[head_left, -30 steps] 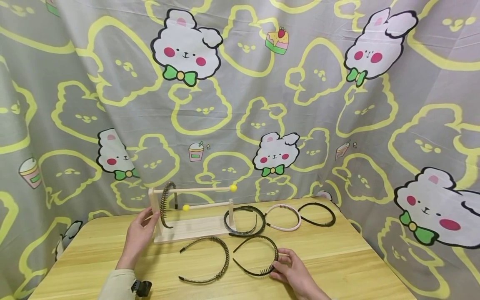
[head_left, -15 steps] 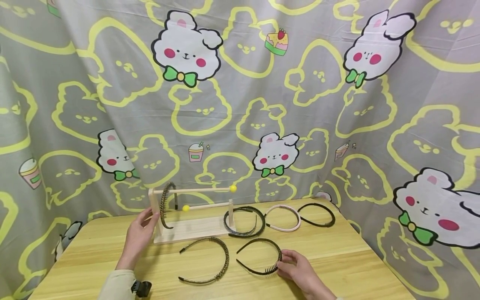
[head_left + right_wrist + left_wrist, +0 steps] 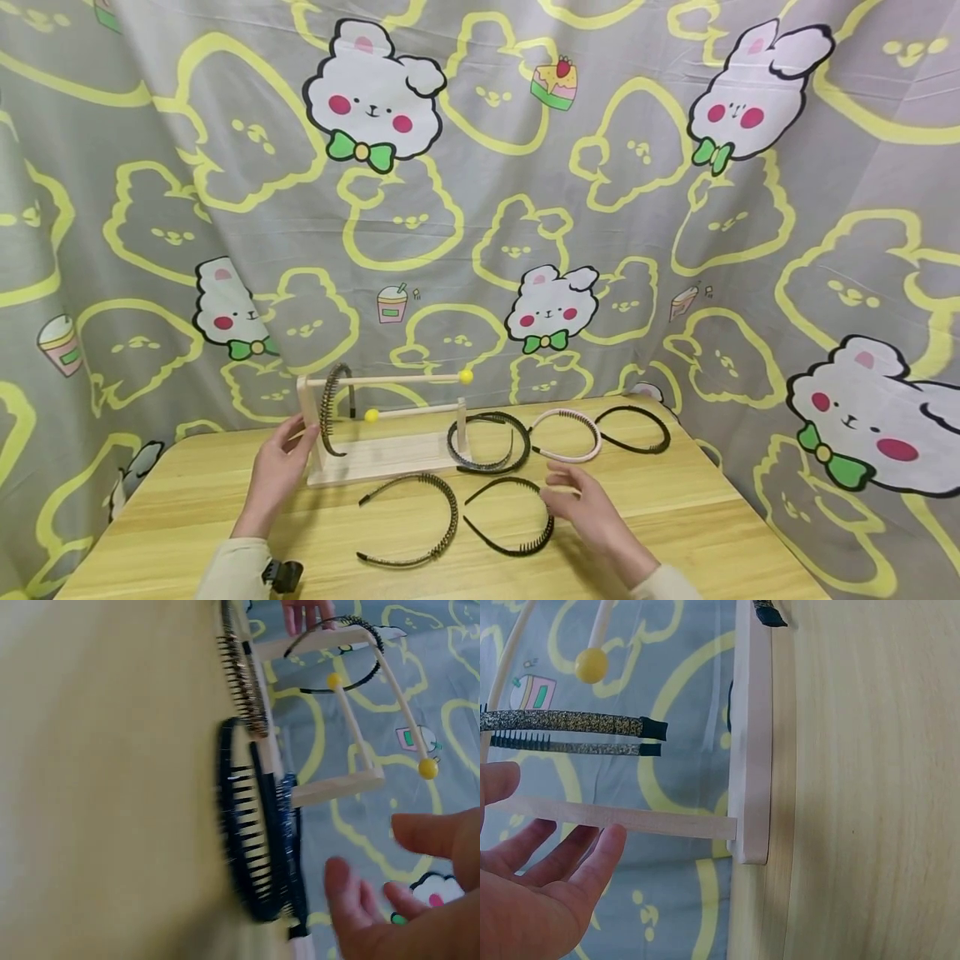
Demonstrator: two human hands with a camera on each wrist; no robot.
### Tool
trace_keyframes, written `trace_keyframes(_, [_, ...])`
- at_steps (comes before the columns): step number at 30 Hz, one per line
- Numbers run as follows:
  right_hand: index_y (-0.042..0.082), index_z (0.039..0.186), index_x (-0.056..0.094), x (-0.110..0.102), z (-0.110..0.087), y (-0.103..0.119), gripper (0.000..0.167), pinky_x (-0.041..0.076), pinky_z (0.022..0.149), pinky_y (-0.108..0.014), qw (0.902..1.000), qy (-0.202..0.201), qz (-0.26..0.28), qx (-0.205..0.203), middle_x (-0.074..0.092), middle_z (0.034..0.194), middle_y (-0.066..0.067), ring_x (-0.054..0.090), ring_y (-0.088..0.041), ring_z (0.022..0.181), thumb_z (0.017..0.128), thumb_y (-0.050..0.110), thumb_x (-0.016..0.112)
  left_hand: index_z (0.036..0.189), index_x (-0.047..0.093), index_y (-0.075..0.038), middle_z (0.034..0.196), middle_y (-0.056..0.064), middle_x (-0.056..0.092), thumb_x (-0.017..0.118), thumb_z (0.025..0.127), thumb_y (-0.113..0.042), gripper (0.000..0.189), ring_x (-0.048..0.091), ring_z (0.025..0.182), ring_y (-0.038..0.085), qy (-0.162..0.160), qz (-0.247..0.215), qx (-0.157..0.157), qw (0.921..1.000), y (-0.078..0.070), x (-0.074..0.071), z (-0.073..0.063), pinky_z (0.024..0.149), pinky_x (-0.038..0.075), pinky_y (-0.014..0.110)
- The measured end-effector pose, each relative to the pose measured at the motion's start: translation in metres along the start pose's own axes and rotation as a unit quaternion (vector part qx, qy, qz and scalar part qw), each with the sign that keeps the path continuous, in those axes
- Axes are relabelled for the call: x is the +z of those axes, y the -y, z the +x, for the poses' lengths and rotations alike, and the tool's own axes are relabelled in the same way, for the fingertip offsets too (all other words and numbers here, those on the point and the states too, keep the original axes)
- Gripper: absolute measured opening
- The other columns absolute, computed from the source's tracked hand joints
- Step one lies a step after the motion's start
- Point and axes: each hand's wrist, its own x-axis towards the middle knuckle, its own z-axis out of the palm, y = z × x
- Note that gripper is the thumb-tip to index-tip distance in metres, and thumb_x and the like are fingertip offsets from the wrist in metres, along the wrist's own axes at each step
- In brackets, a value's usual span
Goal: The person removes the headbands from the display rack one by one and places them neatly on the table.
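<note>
My left hand [image 3: 283, 454] holds the left upright of a wooden rack [image 3: 390, 457], its thumb and fingers on either side in the left wrist view. A dark speckled headband [image 3: 327, 408] with comb teeth hangs on the rack's upper rod, beside that hand. On the table in front of my right hand [image 3: 588, 508] lies a black toothed headband [image 3: 517, 552]. The right hand is above its right edge, thumb and fingers spread apart with nothing between them in the right wrist view. Left of it lies another speckled headband [image 3: 452, 521], its ends pointing left.
Behind, dark headbands [image 3: 525, 446] overlap by the rack's right upright, then a pink headband [image 3: 597, 437] and a black one [image 3: 666, 433] to the right. Yellow balls cap the upper rod [image 3: 467, 377] and lower rod [image 3: 372, 415]. A patterned curtain [image 3: 480, 208] hangs behind the table.
My right hand has let go of the black headband and moved up off it. The headband shifted right, then back left, and now lies on the table. The left hand stays put.
</note>
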Motion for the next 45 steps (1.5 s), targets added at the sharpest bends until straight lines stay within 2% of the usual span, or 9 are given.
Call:
trace_keyframes(5, [0.001, 0.15, 0.045, 0.022, 0.031, 0.024, 0.062, 0.061, 0.09, -0.044, 0.9992, -0.014, 0.026, -0.027, 0.062, 0.129, -0.023, 0.07, -0.033, 0.101, 0.097, 0.02, 0.072, 0.16, 0.03, -0.003, 0.16, 0.026, 0.037, 0.048, 0.107, -0.05, 0.073, 0.04, 0.144, 0.046, -0.001, -0.007, 0.001, 1.0, 0.001, -0.001, 0.001, 0.115, 0.039, 0.061])
trace_keyframes(8, [0.003, 0.15, 0.046, 0.038, 0.051, 0.029, 0.062, 0.061, 0.089, -0.046, 0.999, -0.008, 0.015, -0.04, 0.065, 0.124, -0.019, 0.07, -0.031, 0.101, 0.097, 0.02, 0.072, 0.16, 0.03, -0.004, 0.159, 0.026, 0.037, 0.048, 0.107, -0.05, 0.073, 0.04, 0.144, 0.046, -0.001, -0.007, 0.0, 1.0, 0.003, -0.001, 0.001, 0.115, 0.039, 0.06])
trace_keyframes(14, [0.002, 0.149, 0.046, 0.069, 0.084, 0.023, 0.063, 0.062, 0.084, -0.043, 0.9952, 0.001, -0.062, -0.076, 0.069, 0.118, -0.018, 0.07, -0.03, 0.104, 0.096, 0.02, 0.074, 0.161, 0.029, -0.004, 0.16, 0.026, 0.035, 0.048, 0.106, -0.05, 0.074, 0.039, 0.145, 0.046, 0.005, -0.012, 0.0, 0.9999, 0.001, -0.001, 0.001, 0.115, 0.039, 0.061])
trace_keyframes(18, [0.0, 0.144, 0.051, 0.085, 0.097, 0.017, 0.059, 0.061, 0.083, -0.039, 0.9898, 0.004, -0.111, -0.089, 0.07, 0.112, -0.015, 0.068, -0.027, 0.1, 0.092, 0.014, 0.076, 0.161, 0.029, -0.005, 0.16, 0.025, 0.036, 0.048, 0.107, -0.048, 0.072, 0.04, 0.145, 0.045, 0.005, -0.014, 0.003, 0.9999, -0.001, -0.001, 0.0, 0.115, 0.04, 0.059])
trace_keyframes(25, [-0.006, 0.126, 0.06, 0.099, 0.104, 0.013, 0.049, 0.061, 0.077, -0.038, 0.9837, 0.008, -0.152, -0.097, 0.072, 0.1, -0.016, 0.069, -0.023, 0.086, 0.082, 0.0, 0.082, 0.16, 0.03, -0.004, 0.16, 0.025, 0.036, 0.048, 0.108, -0.046, 0.07, 0.041, 0.144, 0.044, 0.001, -0.012, 0.01, 0.9999, -0.003, 0.0, 0.0, 0.115, 0.04, 0.058])
trace_keyframes(29, [-0.006, 0.122, 0.063, 0.102, 0.105, 0.013, 0.046, 0.06, 0.072, -0.035, 0.9806, 0.012, -0.172, -0.092, 0.074, 0.093, -0.012, 0.07, -0.02, 0.078, 0.079, -0.005, 0.081, 0.16, 0.03, -0.005, 0.16, 0.024, 0.037, 0.048, 0.107, -0.048, 0.071, 0.041, 0.144, 0.044, -0.001, -0.013, 0.007, 0.9999, -0.001, -0.001, 0.0, 0.115, 0.041, 0.058])
trace_keyframes(35, [-0.008, 0.117, 0.067, 0.104, 0.105, 0.014, 0.039, 0.058, 0.067, -0.03, 0.9699, 0.013, -0.212, -0.12, 0.075, 0.086, -0.011, 0.069, -0.016, 0.073, 0.08, -0.009, 0.077, 0.16, 0.031, -0.005, 0.159, 0.025, 0.038, 0.048, 0.106, -0.051, 0.073, 0.042, 0.144, 0.044, -0.002, -0.012, 0.005, 0.9999, 0.0, -0.001, 0.0, 0.114, 0.041, 0.059])
trace_keyframes(45, [-0.002, 0.108, 0.076, 0.1, 0.096, 0.018, 0.026, 0.059, 0.071, -0.028, 0.948, -0.028, -0.265, -0.173, 0.076, 0.087, -0.006, 0.068, -0.014, 0.077, 0.083, -0.008, 0.077, 0.16, 0.031, -0.004, 0.159, 0.025, 0.038, 0.048, 0.107, -0.048, 0.071, 0.042, 0.144, 0.044, -0.005, -0.015, 0.01, 0.9998, 0.001, 0.0, 0.001, 0.114, 0.041, 0.059])
